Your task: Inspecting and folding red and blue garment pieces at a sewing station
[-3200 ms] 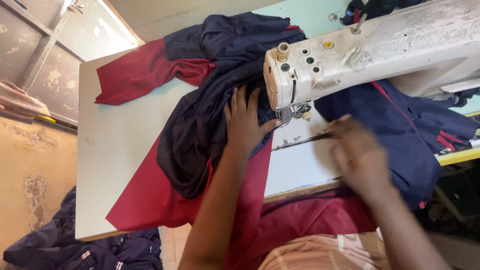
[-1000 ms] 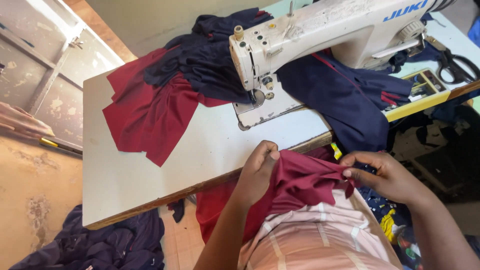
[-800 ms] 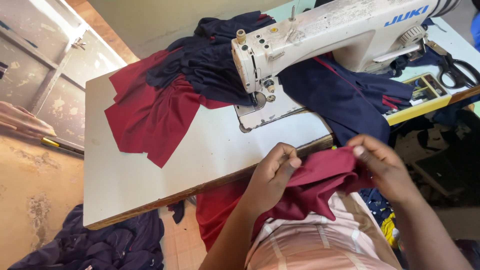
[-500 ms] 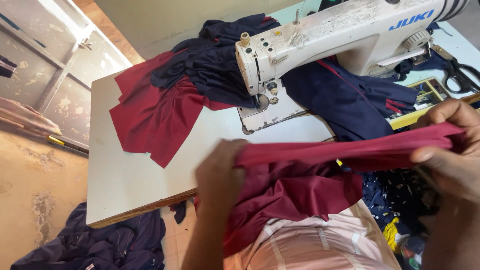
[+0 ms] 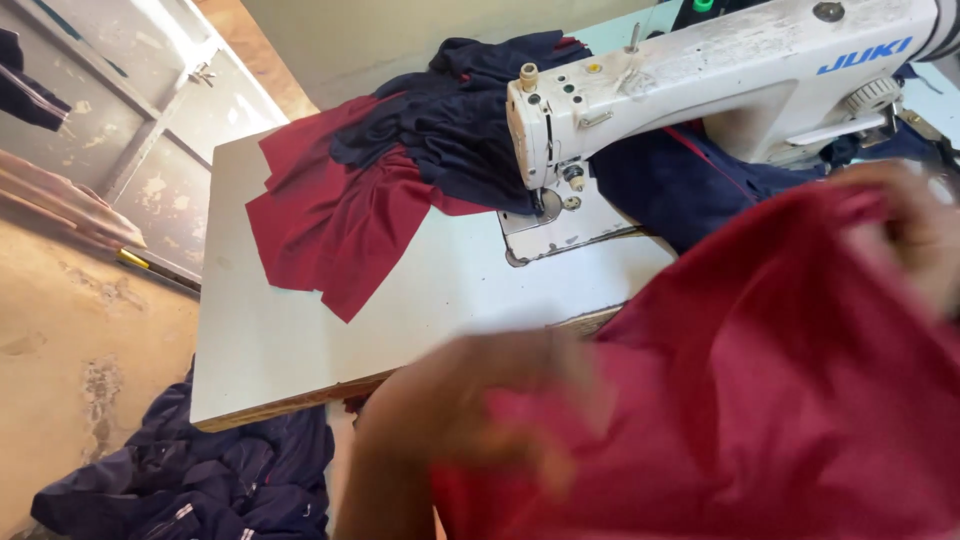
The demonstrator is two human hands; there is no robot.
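Red fabric piece (image 5: 780, 400) held up in the air in front of the table (image 5: 300, 350), close under the camera, filling the lower right of the view and blurred by motion. Left hand (image 5: 480, 410) at the cloth's lower left edge, fingers curled into it, grip closed on the fabric. Right hand (image 5: 915, 225) at the upper right edge, raised near the sewing machine (image 5: 720, 90); badly blurred, seemingly pinching the cloth, but grip not certain, cannot tell for sure. Hands well apart, cloth stretched between them, left low and right high, so the piece hung on a slant.

Judged: to handle the spread well, keep an even pull on both edges, avoid snagging on the machine head, keep the cloth off the needle area (image 5: 548, 205).

Beyond: white machine on the table's right side, navy garment (image 5: 460, 130) bunched behind and under its arm, second red fabric (image 5: 340, 225) lying flat on the tabletop to the left of the needle. Pile of navy clothing (image 5: 200, 480) on the floor below the table's near left corner.
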